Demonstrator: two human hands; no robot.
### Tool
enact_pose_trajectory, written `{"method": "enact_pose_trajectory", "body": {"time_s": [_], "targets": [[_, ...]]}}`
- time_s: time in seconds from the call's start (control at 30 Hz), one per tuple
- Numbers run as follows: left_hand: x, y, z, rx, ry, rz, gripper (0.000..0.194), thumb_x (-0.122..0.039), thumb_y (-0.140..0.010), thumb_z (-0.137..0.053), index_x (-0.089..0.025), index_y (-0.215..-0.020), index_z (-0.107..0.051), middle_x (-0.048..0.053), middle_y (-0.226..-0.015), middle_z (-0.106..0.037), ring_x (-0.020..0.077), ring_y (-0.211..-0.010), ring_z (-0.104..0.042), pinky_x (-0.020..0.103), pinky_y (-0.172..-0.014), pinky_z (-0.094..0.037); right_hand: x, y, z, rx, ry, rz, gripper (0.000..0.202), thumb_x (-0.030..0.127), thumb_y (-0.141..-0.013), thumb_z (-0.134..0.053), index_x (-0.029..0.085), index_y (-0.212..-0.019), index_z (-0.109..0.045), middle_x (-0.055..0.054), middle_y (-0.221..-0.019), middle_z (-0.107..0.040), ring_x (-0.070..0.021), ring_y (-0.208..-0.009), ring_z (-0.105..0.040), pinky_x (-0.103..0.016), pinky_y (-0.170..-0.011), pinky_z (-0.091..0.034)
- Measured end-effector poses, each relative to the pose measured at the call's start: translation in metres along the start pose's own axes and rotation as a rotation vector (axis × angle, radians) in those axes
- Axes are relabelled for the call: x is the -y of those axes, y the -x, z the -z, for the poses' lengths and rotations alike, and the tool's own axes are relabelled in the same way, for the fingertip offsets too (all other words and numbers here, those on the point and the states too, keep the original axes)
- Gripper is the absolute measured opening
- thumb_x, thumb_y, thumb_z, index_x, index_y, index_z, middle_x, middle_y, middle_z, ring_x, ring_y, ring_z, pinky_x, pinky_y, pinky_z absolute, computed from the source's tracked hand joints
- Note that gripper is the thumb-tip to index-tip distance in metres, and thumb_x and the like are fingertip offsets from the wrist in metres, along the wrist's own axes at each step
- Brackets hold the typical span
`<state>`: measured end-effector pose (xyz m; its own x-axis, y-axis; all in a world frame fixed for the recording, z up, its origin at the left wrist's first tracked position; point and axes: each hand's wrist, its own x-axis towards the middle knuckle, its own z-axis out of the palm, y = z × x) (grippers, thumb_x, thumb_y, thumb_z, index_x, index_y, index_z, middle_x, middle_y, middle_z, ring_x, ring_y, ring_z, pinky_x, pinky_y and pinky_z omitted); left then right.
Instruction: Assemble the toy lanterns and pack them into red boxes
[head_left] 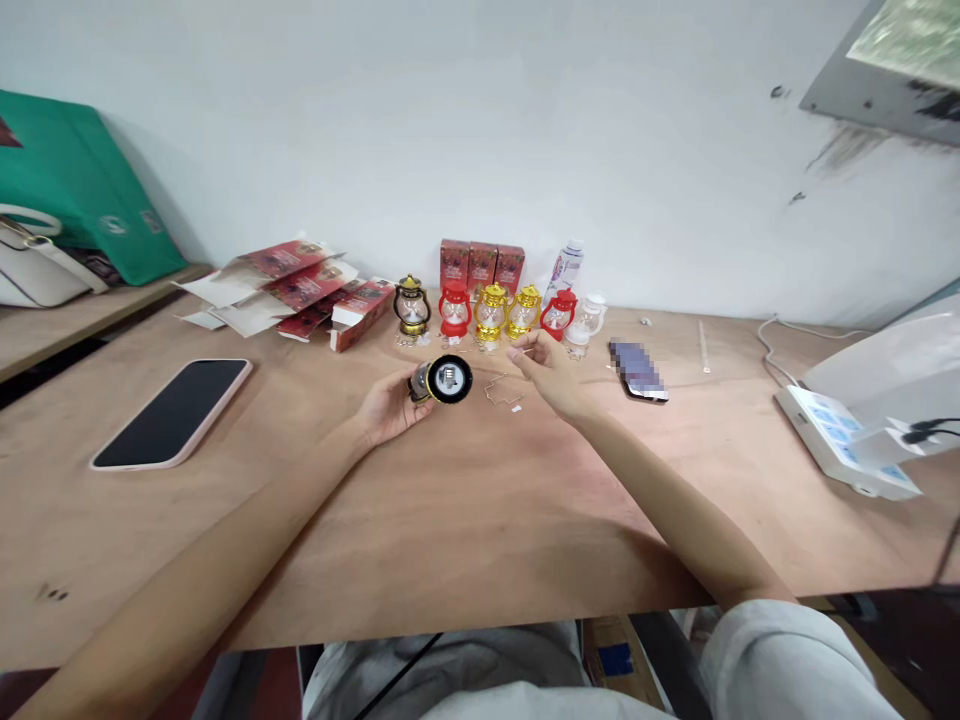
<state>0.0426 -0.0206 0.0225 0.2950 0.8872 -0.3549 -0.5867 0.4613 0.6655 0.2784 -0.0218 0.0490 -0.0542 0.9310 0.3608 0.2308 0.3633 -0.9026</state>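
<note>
1. Gripping the dark lantern (444,380), the left hand (386,408) tips it on its side, so the round base faces the wearer.
2. The right hand (559,378) is beside it, thumb and fingertips drawn together; I cannot tell whether they pinch anything thin.
3. Work on this lantern looks unfinished: its base shows a pale disc with metallic parts inside a black rim, apparently uncovered.
4. Just beyond the hands stand a black-and-gold lantern (411,306), two red lanterns (454,310), two gold lanterns (492,312) and a white lantern (589,320), all upright; whether their bases are done is hidden.
5. Behind that row, three red boxes (482,264) stand upright, while opened cartons (289,285) of thin printed card, pale inside, splay beyond the left hand.
6. The lanterns have clear, rounded globes and arched handles; the gold ones shine like plated plastic.
7. Between the hands, a thin, crooked strand (489,390) lies on the smooth wooden table (450,540).
</note>
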Motion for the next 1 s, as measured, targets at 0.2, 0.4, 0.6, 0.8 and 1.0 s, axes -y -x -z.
{"method": "enact_pose_trajectory", "body": {"time_s": [0.2, 0.4, 0.6, 0.8, 1.0], "targets": [[0.001, -0.001, 0.000, 0.027, -0.006, -0.002, 0.020, -0.013, -0.090, -0.039, -0.013, -0.094, -0.058, 0.003, -0.063, -0.063, 0.0131, -0.052, -0.062, 0.022, -0.048, -0.056, 0.034, 0.018, -0.009, 0.216, -0.176, 0.054, 0.028, 0.045, -0.077, -0.065, 0.020, -0.089, -0.063, 0.000, -0.080, -0.063, -0.0100, -0.065, -0.060, -0.028, -0.063, -0.051], [0.001, -0.002, 0.001, 0.027, -0.014, -0.006, 0.021, -0.012, -0.090, -0.039, -0.011, -0.092, -0.059, 0.004, -0.065, -0.065, 0.0135, -0.053, -0.063, 0.022, -0.046, -0.056, 0.041, 0.028, -0.016, 0.237, -0.060, 0.219, 0.017, 0.036, -0.081, -0.064, 0.020, -0.089, -0.065, -0.002, -0.084, -0.067, -0.0112, -0.076, -0.061, -0.027, -0.071, -0.049], [0.001, -0.001, -0.001, 0.038, -0.030, -0.001, 0.023, -0.012, -0.090, -0.038, -0.011, -0.092, -0.061, 0.004, -0.067, -0.065, 0.0134, -0.054, -0.064, 0.021, -0.047, -0.056, 0.040, 0.029, -0.017, 0.224, -0.010, 0.292, 0.011, 0.027, -0.081, -0.065, 0.018, -0.086, -0.065, -0.001, -0.077, -0.067, -0.0090, -0.065, -0.058, -0.023, -0.058, -0.046], [0.002, 0.000, -0.001, 0.062, -0.052, -0.006, 0.023, -0.012, -0.090, -0.039, -0.011, -0.092, -0.062, 0.004, -0.070, -0.066, 0.0140, -0.057, -0.064, 0.022, -0.047, -0.055, 0.044, 0.037, -0.019, 0.197, 0.369, 0.672, 0.011, 0.016, -0.087, -0.055, 0.017, -0.080, -0.064, -0.007, -0.091, -0.070, -0.0128, -0.083, -0.064, -0.027, -0.074, -0.051], [0.002, 0.000, 0.000, 0.058, -0.080, -0.014, 0.023, -0.012, -0.089, -0.041, -0.011, -0.094, -0.063, 0.005, -0.073, -0.066, 0.0142, -0.060, -0.064, 0.023, -0.051, -0.057, 0.036, 0.037, -0.022, 0.106, 0.698, 1.038, 0.017, 0.011, -0.088, -0.051, 0.017, -0.079, -0.065, -0.006, -0.089, -0.071, -0.0138, -0.077, -0.059, -0.027, -0.069, -0.050]]}}
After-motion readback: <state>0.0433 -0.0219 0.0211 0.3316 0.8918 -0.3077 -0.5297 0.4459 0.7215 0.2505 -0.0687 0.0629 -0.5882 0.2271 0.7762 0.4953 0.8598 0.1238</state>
